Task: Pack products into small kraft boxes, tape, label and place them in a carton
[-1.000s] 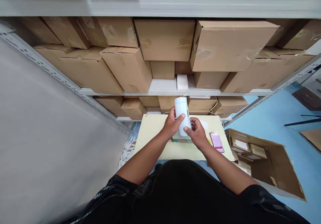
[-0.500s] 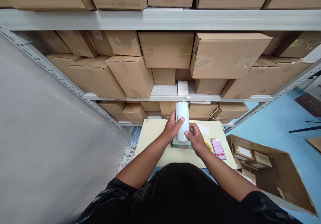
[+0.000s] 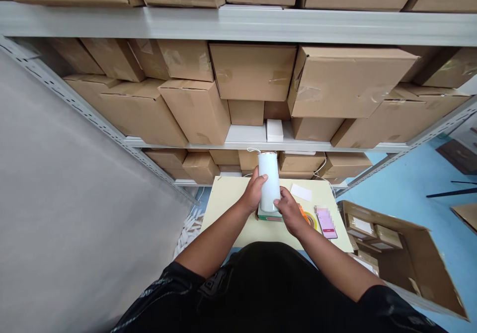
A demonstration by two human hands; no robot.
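Note:
A pale blue cylindrical tumbler (image 3: 269, 186) stands upright between my hands, above the table, with a thin white loop showing at its top left. My left hand (image 3: 254, 192) is wrapped round its left side, thumb across the front. Lower down on the right, my right hand (image 3: 290, 210) grips it near the base, thumb in front. Behind and below the tumbler lies a small green box (image 3: 270, 218), partly hidden by it. Beside my right hand are an orange tape dispenser (image 3: 303, 214) and a yellow tape roll (image 3: 311, 220).
On the cream table (image 3: 227, 208) lie a white paper (image 3: 301, 192) and a phone (image 3: 326, 223). Metal shelving (image 3: 238, 24) full of cardboard boxes rises ahead. A large open carton (image 3: 434, 261) holding smaller boxes sits to the right. A grey wall (image 3: 74, 199) runs along the left.
The tumbler has been turned about its axis: its loop has gone from the right of the top to the left, and the dark mark on its side no longer shows. Both hands still hold it.

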